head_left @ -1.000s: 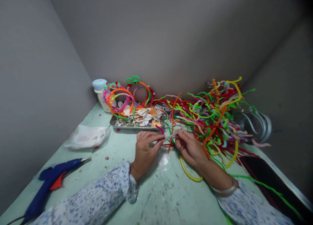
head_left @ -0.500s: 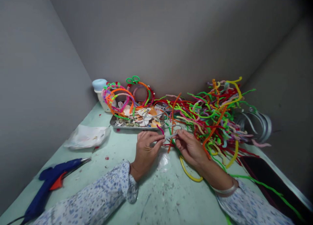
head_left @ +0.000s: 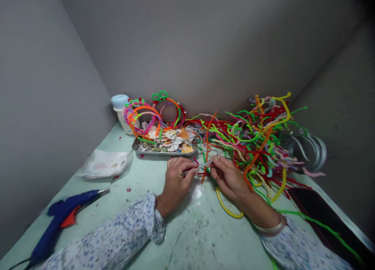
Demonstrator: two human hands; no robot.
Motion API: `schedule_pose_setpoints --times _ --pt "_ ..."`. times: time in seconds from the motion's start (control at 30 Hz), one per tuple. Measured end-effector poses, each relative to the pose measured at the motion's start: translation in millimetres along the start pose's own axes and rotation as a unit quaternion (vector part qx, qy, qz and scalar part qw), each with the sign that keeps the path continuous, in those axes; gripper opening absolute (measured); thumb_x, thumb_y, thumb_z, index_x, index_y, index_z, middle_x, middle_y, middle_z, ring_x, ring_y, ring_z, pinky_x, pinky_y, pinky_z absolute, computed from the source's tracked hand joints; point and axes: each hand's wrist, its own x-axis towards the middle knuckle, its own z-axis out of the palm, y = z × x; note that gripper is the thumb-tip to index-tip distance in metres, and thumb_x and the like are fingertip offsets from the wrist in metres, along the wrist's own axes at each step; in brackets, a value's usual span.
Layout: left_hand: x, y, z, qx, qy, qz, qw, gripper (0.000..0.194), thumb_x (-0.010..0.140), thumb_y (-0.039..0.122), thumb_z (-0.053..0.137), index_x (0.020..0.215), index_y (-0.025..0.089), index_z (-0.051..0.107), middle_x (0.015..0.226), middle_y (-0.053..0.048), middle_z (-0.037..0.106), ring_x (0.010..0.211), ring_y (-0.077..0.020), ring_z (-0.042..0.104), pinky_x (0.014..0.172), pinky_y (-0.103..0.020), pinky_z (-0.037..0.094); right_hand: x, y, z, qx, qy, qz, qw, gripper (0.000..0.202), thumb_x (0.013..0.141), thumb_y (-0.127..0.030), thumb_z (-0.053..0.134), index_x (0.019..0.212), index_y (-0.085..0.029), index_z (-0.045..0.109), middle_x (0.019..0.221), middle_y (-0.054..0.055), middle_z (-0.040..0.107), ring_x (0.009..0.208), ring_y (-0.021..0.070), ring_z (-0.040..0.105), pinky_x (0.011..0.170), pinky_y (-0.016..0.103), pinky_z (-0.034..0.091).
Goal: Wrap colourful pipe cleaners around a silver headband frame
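With our left hand [head_left: 175, 186] we pinch a magenta stem [head_left: 196, 160] between our fingers, at the end of a thin silver band [head_left: 207, 163] that our right hand [head_left: 230, 180] pinches, over the surface [head_left: 199, 235], in front of the tray [head_left: 164, 153] of shells [head_left: 175, 139]

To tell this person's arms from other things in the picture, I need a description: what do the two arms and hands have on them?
Both sleeves are whitish with scattered blue spots. The left cuff looks loose and gathered. The right wrist has a pale band round it. Both hands, left and right, are bare, without gloves.
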Motion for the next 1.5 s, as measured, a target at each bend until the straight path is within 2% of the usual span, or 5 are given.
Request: schedule_pose_setpoints --times 0.33,0.6,0.8,1.33,1.5 --pt "0.1 1.7 0.0 -0.001 -0.023 -0.024 0.999 0.005 0.086 0.019 0.063 0.086 0.021 0.067 0.086 -0.001 0.069 0.088 -0.0188 0.060 0.086 -0.037 0.042 -1.1 -1.5 1.7 -0.017 -0.001 -0.003 1.000 0.024 0.074 -0.041 0.078 0.072 -0.021 0.064 0.068 0.000 0.063 0.049 0.0095 0.046 0.043 0.024 0.033" --pt "0.6 -1.7 2.2 -0.004 0.001 -0.029 1.000 0.003 0.085 0.023 0.067 0.087 0.021 0.067 0.086 -0.002 0.070 0.086 -0.0193 0.061 0.084 -0.037 0.044 -1.1 -2.1 2.1 -0.007 0.006 -0.004 1.000 0.020 0.076 -0.038 0.076 0.072 -0.022 0.064 0.071 0.000 0.064 0.050 0.0096 0.047 0.043 0.023 0.034" --pt "0.5 -1.4 1.3 0.000 -0.004 -0.022 1.000 0.003 0.085 0.022 0.066 0.084 0.021 0.068 0.084 -0.001 0.070 0.085 -0.0188 0.061 0.085 -0.037 0.043 -0.6 -0.9 0.5 -0.006 0.003 -0.006 1.000 0.020 0.077 -0.038 0.076 0.072 -0.021 0.065 0.071 0.000 0.064 0.050 0.0094 0.047 0.043 0.023 0.034" --pt "0.3 -0.4 2.4 0.000 -0.068 -0.040 0.997 0.011 0.090 0.021 0.054 0.081 0.020 0.061 0.081 -0.002 0.065 0.082 -0.0188 0.057 0.080 -0.036 0.041 -0.1 0.8 -1.4 -0.022 -0.004 -0.010 1.000 0.022 0.077 -0.040 0.075 0.075 -0.021 0.064 0.067 -0.001 0.060 0.049 0.0095 0.047 0.044 0.024 0.033" --pt "0.7 -1.0 2.8 -0.008 -0.062 -0.049 0.997 0.009 0.090 0.023 0.056 0.084 0.020 0.063 0.084 -0.002 0.066 0.084 -0.0191 0.058 0.080 -0.036 0.041 -0.2 -0.2 -0.5 -0.003 0.000 -0.009 1.000 0.020 0.077 -0.037 0.075 0.073 -0.021 0.064 0.068 -0.001 0.061 0.050 0.0089 0.047 0.044 0.022 0.032"
